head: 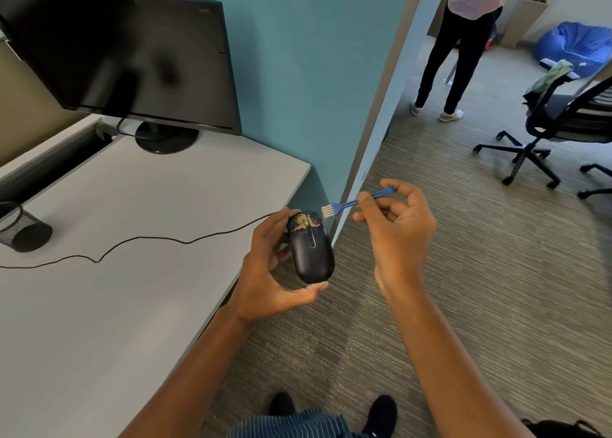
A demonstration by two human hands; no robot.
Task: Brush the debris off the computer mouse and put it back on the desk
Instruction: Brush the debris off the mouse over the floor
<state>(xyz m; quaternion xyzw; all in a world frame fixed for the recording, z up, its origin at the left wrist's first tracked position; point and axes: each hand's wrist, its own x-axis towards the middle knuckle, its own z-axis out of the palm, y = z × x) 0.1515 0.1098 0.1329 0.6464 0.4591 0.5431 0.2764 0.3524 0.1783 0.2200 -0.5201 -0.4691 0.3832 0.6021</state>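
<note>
Here the left hand (265,272) grips the black oval plastic mouse (311,248) beyond the table's (132,205) right edge; the right hand (394,219) pinches a small blue brush (351,203). A hard stroke could scatter the tan debris (303,220) onto the table.

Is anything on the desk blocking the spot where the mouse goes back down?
Nothing visible does. The grey desk near the black computer mouse in the left hand holds only its thin black cable.
</note>
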